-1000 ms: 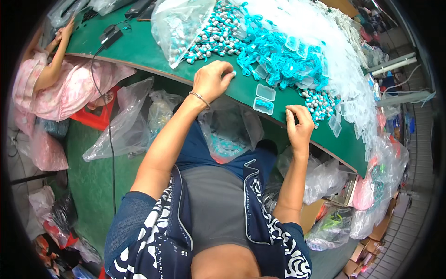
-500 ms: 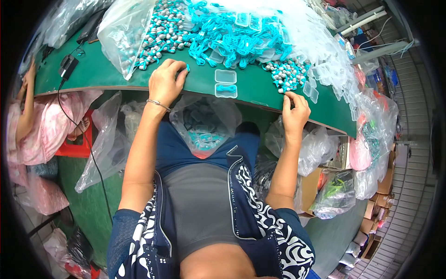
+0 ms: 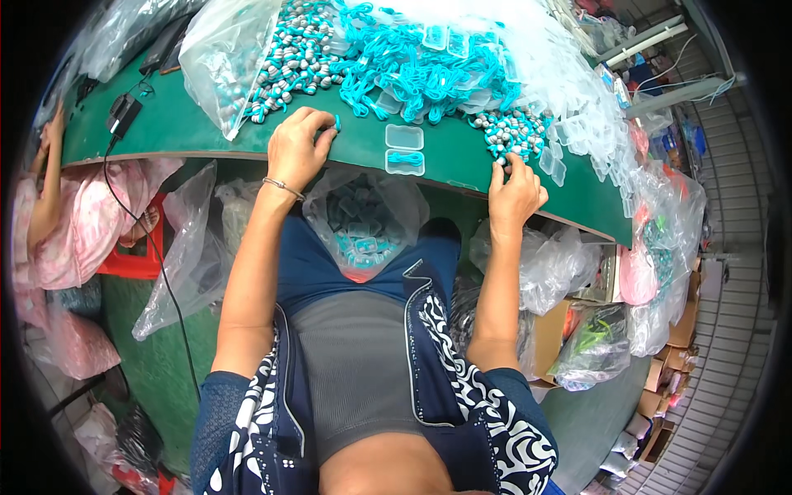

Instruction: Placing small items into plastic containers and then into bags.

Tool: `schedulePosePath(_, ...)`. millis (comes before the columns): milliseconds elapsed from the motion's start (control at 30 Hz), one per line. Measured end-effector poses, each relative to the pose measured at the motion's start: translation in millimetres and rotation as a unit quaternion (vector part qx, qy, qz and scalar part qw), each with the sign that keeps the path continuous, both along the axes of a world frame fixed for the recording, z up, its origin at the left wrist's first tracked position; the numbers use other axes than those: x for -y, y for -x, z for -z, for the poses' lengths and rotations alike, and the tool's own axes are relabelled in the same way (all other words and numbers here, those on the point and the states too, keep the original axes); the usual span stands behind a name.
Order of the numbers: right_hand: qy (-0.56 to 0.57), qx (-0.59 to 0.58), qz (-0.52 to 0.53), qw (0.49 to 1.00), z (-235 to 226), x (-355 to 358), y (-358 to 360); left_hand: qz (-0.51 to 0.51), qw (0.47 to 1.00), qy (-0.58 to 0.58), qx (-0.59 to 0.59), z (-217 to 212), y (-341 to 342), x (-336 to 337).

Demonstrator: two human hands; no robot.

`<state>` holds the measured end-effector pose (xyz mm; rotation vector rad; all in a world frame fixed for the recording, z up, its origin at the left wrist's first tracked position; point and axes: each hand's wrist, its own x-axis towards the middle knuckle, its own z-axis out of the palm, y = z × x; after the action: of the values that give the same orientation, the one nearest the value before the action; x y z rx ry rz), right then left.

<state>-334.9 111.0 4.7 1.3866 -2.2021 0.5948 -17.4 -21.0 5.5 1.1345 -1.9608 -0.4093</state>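
My left hand (image 3: 299, 148) is closed in a pinch over the green table (image 3: 198, 124). A small teal-stemmed piece, like an earplug (image 3: 337, 123), pokes out from its fingertips. My right hand (image 3: 516, 194) is at the near edge of a small pile of grey-and-white earplug-like pieces (image 3: 513, 132), thumb and fingers closed around one at the tips. Between the hands lies an open clear plastic case (image 3: 404, 137), with a coiled teal cord (image 3: 404, 158) in its nearer half.
A heap of teal cords (image 3: 412, 66) lies at the back, with a bigger pile of earplug-like pieces (image 3: 301, 49) left of it. Clear cases (image 3: 594, 132) are heaped at the right. A plastic bag (image 3: 363, 206) holding filled cases hangs at my lap. Another person's arm (image 3: 49, 181) is far left.
My right hand has shifted slightly left and its fingers have drawn in at the pile's near edge. My left hand stays nearly in place, still pinching the small piece.
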Motion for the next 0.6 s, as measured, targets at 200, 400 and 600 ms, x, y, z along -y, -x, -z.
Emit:
schedulePosePath(200,0.019,-0.027,-0.041,0.999,3.8,11.5,2.7,-0.002,1.0,0.021,0.003,0.0,-0.1,-1.9)
schedulePosePath(400,0.044,0.054,-0.069,0.995,1.2,15.4,2.7,0.006,0.998,0.068,0.005,2.7,-0.6,-0.8)
schedulePosePath(600,0.027,0.036,-0.092,0.995,-3.1,28.1,0.2,0.0,0.997,0.079,0.004,4.6,-0.3,-0.8)
